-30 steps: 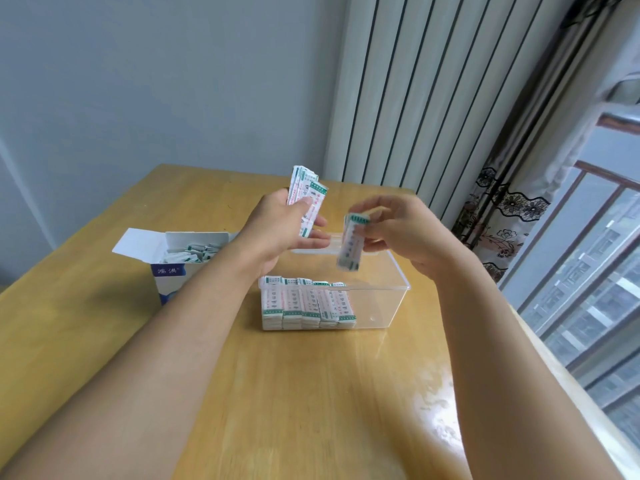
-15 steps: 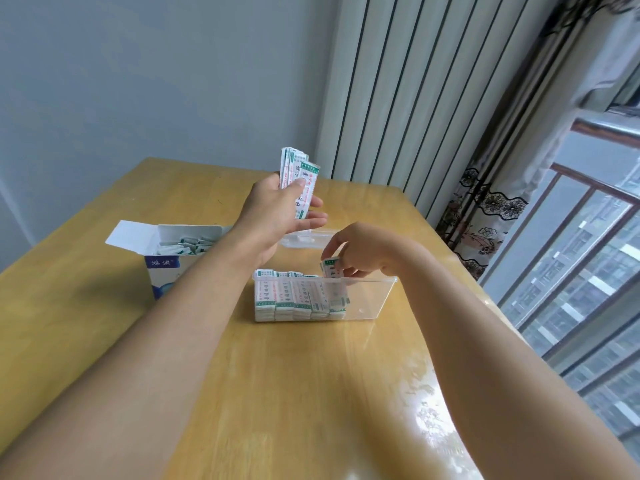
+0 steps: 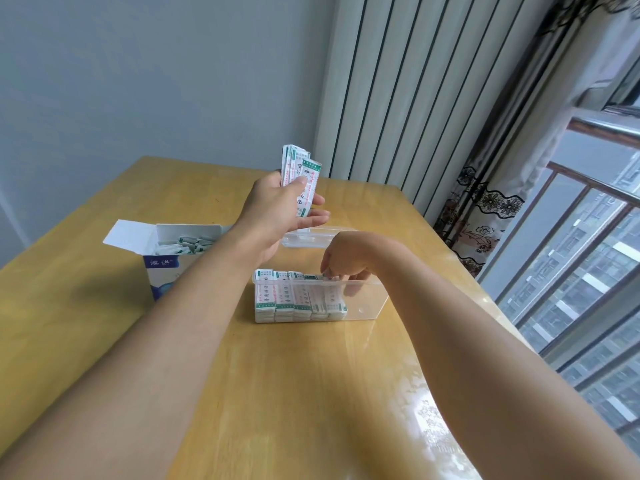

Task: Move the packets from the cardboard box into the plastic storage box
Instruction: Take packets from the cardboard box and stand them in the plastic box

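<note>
There is a single view, from a camera worn on the person's head, looking forward and down over both forearms at the worktop. It sits close, wide-angled, with the window at the frame's right edge.

white characters "鸿洪" stand on the cardboard box; packet print unreadable.

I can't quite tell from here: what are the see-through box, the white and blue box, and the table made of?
The storage box looks like clear, glossy rigid plastic: the packets show through its wall. The white and blue box seems to be thin printed cardboard, with a folded flap. The table looks like varnished wood, grained and shiny.
</note>
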A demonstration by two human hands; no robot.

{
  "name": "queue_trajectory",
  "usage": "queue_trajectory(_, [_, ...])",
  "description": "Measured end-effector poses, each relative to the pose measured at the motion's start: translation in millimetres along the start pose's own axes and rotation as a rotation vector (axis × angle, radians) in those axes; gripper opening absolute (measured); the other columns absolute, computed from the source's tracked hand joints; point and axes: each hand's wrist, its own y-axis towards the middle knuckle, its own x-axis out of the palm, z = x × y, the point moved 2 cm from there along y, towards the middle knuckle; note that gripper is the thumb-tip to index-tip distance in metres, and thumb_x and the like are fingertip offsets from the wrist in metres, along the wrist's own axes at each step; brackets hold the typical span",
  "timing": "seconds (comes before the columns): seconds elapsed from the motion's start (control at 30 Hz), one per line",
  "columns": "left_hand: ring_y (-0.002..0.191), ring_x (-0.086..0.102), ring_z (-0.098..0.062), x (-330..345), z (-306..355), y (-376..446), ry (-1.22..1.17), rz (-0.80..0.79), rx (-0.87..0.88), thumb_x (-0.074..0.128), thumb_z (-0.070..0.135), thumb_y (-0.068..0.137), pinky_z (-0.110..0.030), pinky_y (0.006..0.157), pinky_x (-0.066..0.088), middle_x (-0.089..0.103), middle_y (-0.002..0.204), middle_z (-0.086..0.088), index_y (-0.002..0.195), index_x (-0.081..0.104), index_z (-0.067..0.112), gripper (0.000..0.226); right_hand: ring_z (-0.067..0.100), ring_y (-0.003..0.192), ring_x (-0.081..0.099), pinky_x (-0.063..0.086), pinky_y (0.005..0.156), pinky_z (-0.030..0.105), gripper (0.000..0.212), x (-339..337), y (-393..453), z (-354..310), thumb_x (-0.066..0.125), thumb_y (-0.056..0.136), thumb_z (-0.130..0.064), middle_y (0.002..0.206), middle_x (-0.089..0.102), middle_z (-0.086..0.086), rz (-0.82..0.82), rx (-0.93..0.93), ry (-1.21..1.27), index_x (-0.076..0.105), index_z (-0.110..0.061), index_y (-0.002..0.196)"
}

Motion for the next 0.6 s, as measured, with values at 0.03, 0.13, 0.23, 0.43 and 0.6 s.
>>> queue_trajectory(0.03, [0.078, 0.075, -0.029, 0.0, -0.2, 0.2, 0.003, -0.001, 0.000, 0.043, 0.017, 0.109, -0.040, 0.078, 0.064, 0.069, 0.096, -0.017, 0.134, 0.054, 0.003, 0.031, 0.022, 0.077, 0.078, 0.059, 0.093, 0.044, 0.027, 1.0, 1.6, -1.7, 0.059, 0.101, -0.022, 0.112, 0.068, 0.000, -0.008, 0.015, -0.020, 0.065, -0.016, 0.127])
queue_trajectory(0.13, [0.079, 0.075, -0.030, -0.2, 0.2, 0.2, 0.008, -0.004, 0.001, 0.043, 0.018, 0.109, -0.040, 0.078, 0.064, 0.070, 0.096, -0.017, 0.134, 0.054, 0.004, 0.031, 0.018, 0.067, 0.077, 0.059, 0.093, 0.041, 0.035, 3.9, 3.2, -7.1, 0.060, 0.099, -0.033, 0.122, 0.066, -0.001, -0.037, 0.039, -0.102, 0.061, -0.015, 0.130])
queue_trajectory(0.23, [0.079, 0.075, -0.029, 0.3, 0.9, -0.6, 0.011, -0.008, 0.000, 0.043, 0.018, 0.109, -0.040, 0.078, 0.064, 0.070, 0.097, -0.017, 0.133, 0.055, 0.005, 0.030, 0.017, 0.062, 0.076, 0.060, 0.090, 0.038, 0.029, 5.5, 2.8, -10.9, 0.057, 0.098, -0.027, 0.120, 0.064, 0.000, -0.040, 0.047, -0.159, 0.058, -0.011, 0.123])
queue_trajectory(0.43, [0.077, 0.074, -0.029, 0.7, 1.8, -2.5, -0.004, -0.016, -0.007, 0.043, 0.016, 0.109, -0.039, 0.077, 0.064, 0.069, 0.095, -0.017, 0.129, 0.056, 0.005, 0.026, 0.014, 0.060, 0.065, 0.055, 0.076, 0.032, 0.017, 6.7, 2.9, -18.1, 0.048, 0.099, -0.021, 0.090, 0.062, 0.001, 0.011, 0.047, -0.322, 0.054, -0.009, 0.089])
queue_trajectory(0.6, [0.077, 0.074, -0.029, 0.5, 2.6, -3.1, -0.003, -0.024, -0.010, 0.043, 0.016, 0.109, -0.039, 0.076, 0.064, 0.069, 0.096, -0.017, 0.128, 0.056, 0.006, 0.025, 0.016, 0.062, 0.059, 0.050, 0.071, 0.032, 0.015, 6.4, -1.6, -20.9, 0.051, 0.099, -0.021, 0.082, 0.061, 0.002, 0.033, 0.068, -0.363, 0.052, -0.011, 0.088])
